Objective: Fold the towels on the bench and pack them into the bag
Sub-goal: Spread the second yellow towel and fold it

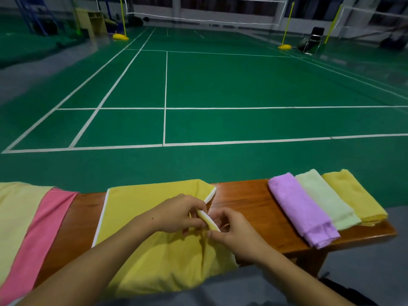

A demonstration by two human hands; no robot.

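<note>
Indoor badminton court (220,85), green floor w/ white lines, net (205,16) blurry at the far end. Wooden bench (247,202) runs across the near edge; its left end is covered by cloth and its legs are mostly cut off by the frame. On the bench's middle lies the yellow towel (154,250) w/ white trim, its near side hanging off twd the person. At the bench's left end, a pale yellow towel (15,217) and a pink towel (42,235), both cut off by the frame edge. At the bench's right end, three folded towels side by side, touching: purple (302,213), pale green (326,199), yellow (353,195). Left hand (178,214) and right hand (234,233) both pinch the yellow towel's trimmed right edge, fingers curled; fingertips partly hidden. No bag in view, no readable writing.
</note>
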